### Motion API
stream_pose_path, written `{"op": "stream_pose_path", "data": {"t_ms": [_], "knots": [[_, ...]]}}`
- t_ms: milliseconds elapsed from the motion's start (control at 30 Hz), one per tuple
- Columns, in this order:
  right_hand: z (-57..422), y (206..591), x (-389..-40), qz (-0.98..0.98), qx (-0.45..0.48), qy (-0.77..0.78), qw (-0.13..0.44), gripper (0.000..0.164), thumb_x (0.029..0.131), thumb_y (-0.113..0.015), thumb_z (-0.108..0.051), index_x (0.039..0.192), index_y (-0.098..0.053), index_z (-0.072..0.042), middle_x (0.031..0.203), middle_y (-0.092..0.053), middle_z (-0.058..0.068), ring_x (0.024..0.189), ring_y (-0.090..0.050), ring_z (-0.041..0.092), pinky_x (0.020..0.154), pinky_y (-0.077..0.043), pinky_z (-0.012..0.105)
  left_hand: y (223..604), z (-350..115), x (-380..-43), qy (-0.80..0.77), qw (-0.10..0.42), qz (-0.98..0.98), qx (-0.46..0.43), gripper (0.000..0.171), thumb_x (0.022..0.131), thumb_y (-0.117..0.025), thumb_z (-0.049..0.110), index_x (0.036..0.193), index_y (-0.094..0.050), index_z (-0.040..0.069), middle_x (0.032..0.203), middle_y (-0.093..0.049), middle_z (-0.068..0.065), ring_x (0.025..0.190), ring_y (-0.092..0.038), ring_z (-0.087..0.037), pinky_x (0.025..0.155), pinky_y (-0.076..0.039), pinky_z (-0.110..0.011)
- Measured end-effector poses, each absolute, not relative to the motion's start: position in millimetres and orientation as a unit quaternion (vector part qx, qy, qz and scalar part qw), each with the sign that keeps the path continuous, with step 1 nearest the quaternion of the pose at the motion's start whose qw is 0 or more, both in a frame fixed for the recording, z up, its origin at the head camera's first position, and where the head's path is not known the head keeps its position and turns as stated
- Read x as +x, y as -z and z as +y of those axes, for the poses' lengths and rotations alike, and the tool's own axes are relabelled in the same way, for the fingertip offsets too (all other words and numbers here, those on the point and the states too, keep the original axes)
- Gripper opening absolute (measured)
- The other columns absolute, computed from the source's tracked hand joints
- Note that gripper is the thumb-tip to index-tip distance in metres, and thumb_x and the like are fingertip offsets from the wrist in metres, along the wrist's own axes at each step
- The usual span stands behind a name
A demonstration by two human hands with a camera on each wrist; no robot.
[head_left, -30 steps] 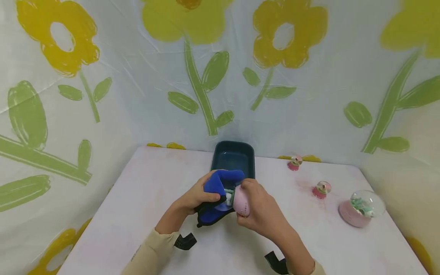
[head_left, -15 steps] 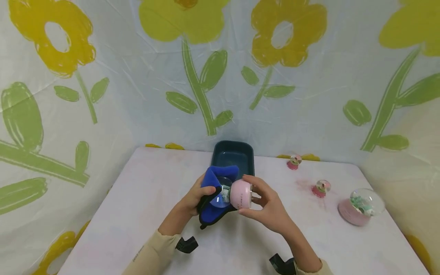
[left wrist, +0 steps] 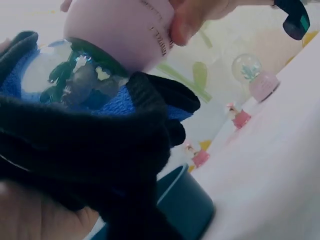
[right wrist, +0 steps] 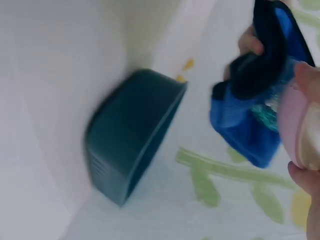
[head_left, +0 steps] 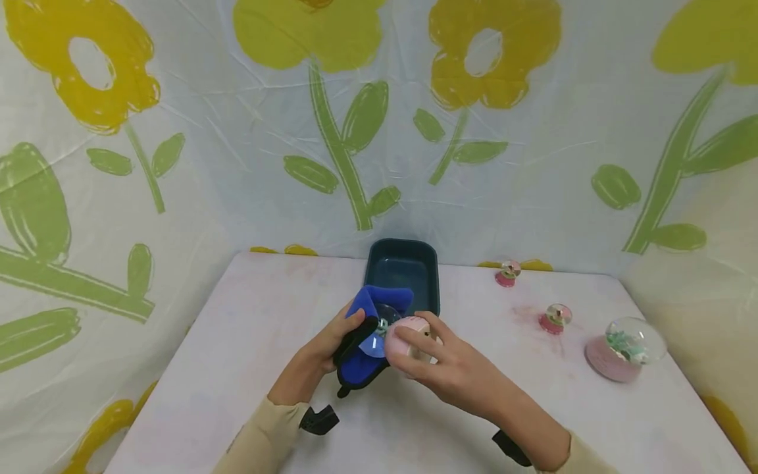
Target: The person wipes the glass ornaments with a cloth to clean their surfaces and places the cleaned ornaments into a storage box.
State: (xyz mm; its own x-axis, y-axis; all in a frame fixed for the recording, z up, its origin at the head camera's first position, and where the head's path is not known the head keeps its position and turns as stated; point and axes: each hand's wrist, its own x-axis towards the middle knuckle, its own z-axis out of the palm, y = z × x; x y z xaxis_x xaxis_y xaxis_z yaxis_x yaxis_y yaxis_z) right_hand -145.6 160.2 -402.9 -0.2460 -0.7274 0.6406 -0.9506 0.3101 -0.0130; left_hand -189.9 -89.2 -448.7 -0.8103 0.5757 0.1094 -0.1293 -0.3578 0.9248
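My left hand (head_left: 334, 336) grips a blue cloth with black edging (head_left: 357, 370), folded around the clear dome of a snow globe (head_left: 408, 334). With my right hand (head_left: 458, 359) I hold the globe's pink base, fingers spread round its side and underside. The globe lies tilted on its side, dome toward the left. Green and white figures show inside the dome (left wrist: 75, 82) in the left wrist view, where the dark edging hides most of the left hand. From the right wrist view, the cloth (right wrist: 245, 120) wraps the dome and the pale underside of the base (right wrist: 311, 135) faces outward.
Behind the hands stands a dark teal tray (head_left: 403, 273). Two small pink-based globes, one farther back (head_left: 506, 274) and one nearer (head_left: 555, 318), stand on the right of the white table (head_left: 266, 296). A larger pink-based snow globe (head_left: 622, 352) is near the right edge.
My right hand has shifted its hold on the pink base, its fingers now spread across it. The base has turned within the cloth. The left hand keeps its grip on the cloth.
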Motion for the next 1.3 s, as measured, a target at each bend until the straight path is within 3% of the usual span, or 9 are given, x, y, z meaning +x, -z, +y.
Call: {"op": "stream_pose_path", "data": {"t_ms": [67,133,267,400,467,633,867,1133,1300], "knots": [[161.5,406.1,-149.2,-0.760,0.543,-0.245,0.261,0.038,0.094,-0.064,-0.027,0.130,-0.061,-0.015,0.138,-0.050,0.013,0.120,-0.046,0.038,0.088,-0.052,0.036,446.1,-87.5,-187.9,-0.788,0.196,0.545,0.208,0.080,0.085,-0.068,0.052,0.142,-0.029,0.012,0.124,-0.049,-0.013,0.106,-0.054,-0.026,0.085,-0.051,-0.041],[162.0,410.7,-151.2,-0.764,0.508,-0.324,0.230,0.050,0.085,-0.077,-0.025,0.129,-0.060,-0.011,0.138,-0.048,0.015,0.121,-0.047,0.035,0.093,-0.048,0.034,444.1,-84.9,-187.2,-0.774,0.164,0.576,0.204,0.080,0.083,-0.072,0.046,0.143,-0.030,0.013,0.127,-0.047,-0.015,0.110,-0.051,-0.029,0.086,-0.050,-0.043],[159.8,419.5,-150.3,-0.758,0.391,-0.508,0.119,0.067,0.076,-0.083,-0.007,0.135,-0.052,-0.006,0.142,-0.043,0.016,0.120,-0.051,0.030,0.090,-0.049,0.033,440.1,-82.3,-185.4,-0.741,0.102,0.632,0.204,0.079,0.079,-0.077,0.040,0.142,-0.036,0.016,0.131,-0.047,-0.016,0.114,-0.049,-0.034,0.087,-0.049,-0.046],[158.5,422.6,-148.1,-0.703,0.247,-0.666,-0.028,0.065,0.088,-0.069,0.000,0.145,-0.041,-0.010,0.146,-0.036,0.013,0.113,-0.056,0.031,0.084,-0.053,0.038,432.2,-82.8,-181.7,-0.706,0.060,0.668,0.228,0.085,0.075,-0.077,0.054,0.143,-0.039,0.021,0.135,-0.045,-0.014,0.116,-0.048,-0.036,0.086,-0.050,-0.048],[158.6,423.3,-146.8,-0.681,0.202,-0.702,-0.060,0.062,0.091,-0.065,-0.001,0.146,-0.038,-0.012,0.148,-0.034,0.013,0.108,-0.058,0.032,0.083,-0.053,0.039,428.2,-83.2,-180.6,-0.696,0.052,0.674,0.243,0.084,0.077,-0.069,0.065,0.145,-0.039,0.023,0.137,-0.043,-0.013,0.117,-0.047,-0.036,0.085,-0.051,-0.048],[158.6,425.8,-141.9,-0.716,0.272,-0.643,0.011,0.070,0.083,-0.072,0.007,0.144,-0.040,-0.006,0.147,-0.035,0.016,0.112,-0.056,0.029,0.082,-0.054,0.037,422.8,-84.1,-178.5,-0.692,0.068,0.677,0.241,0.071,0.087,-0.063,0.056,0.148,-0.036,0.029,0.140,-0.041,-0.013,0.118,-0.047,-0.036,0.088,-0.049,-0.048],[162.4,425.8,-147.5,-0.759,0.420,-0.467,0.175,0.079,0.060,-0.089,0.004,0.131,-0.054,-0.002,0.141,-0.042,0.020,0.121,-0.049,0.027,0.086,-0.050,0.026,420.9,-91.8,-176.7,-0.651,0.076,0.711,0.255,0.094,0.077,-0.078,0.045,0.152,-0.022,0.043,0.142,-0.039,-0.008,0.120,-0.048,-0.033,0.088,-0.050,-0.046],[161.2,419.4,-150.8,-0.744,0.338,-0.576,0.020,0.068,0.077,-0.078,0.005,0.138,-0.049,-0.007,0.143,-0.039,0.010,0.118,-0.051,0.030,0.081,-0.054,0.037,427.0,-95.4,-176.4,-0.626,0.094,0.734,0.247,0.066,0.082,-0.075,0.036,0.140,-0.043,0.037,0.142,-0.039,-0.006,0.118,-0.048,-0.036,0.085,-0.052,-0.043],[160.2,414.6,-151.0,-0.715,0.221,-0.656,-0.100,0.060,0.089,-0.070,-0.005,0.142,-0.043,-0.013,0.141,-0.036,0.013,0.110,-0.054,0.040,0.080,-0.055,0.041,435.9,-92.2,-178.6,-0.642,0.077,0.720,0.252,0.065,0.079,-0.079,0.032,0.136,-0.047,0.034,0.140,-0.041,-0.004,0.117,-0.047,-0.036,0.084,-0.052,-0.045]]}}
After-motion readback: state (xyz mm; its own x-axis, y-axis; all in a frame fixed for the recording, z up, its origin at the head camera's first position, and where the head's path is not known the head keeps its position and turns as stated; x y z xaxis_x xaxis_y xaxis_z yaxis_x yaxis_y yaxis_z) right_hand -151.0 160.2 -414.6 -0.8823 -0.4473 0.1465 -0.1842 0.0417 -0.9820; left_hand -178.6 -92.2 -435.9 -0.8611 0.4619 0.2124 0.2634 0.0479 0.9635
